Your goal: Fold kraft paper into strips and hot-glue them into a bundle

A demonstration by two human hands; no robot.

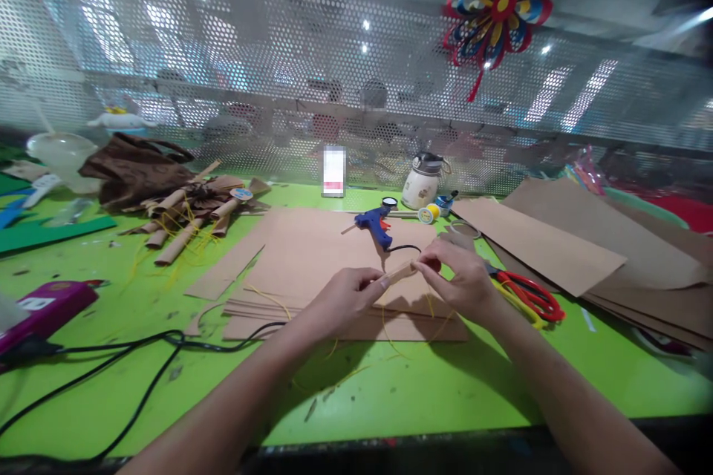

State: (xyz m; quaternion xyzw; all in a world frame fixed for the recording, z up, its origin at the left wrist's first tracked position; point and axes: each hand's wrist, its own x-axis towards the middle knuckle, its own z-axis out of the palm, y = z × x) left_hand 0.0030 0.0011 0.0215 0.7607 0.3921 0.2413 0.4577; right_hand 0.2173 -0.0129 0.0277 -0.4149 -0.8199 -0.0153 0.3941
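Note:
Between my hands is a small rolled tube of brown paper, held above a stack of brown paper sheets. My left hand pinches the tube's left end. The fingers of my right hand are closed at its right end. Loose yellow thread trails below the tube over the sheets. Just beyond my hands, a blue hot glue gun lies on the paper, its black cord passing behind my right hand. Red-handled scissors and a yellow-handled pair rest beside my right wrist.
Several paper tubes with yellow thread lie at the left near a brown bag. A purple power strip and black cables occupy the near left. A flask and thread spool stand behind; brown sheets lie right.

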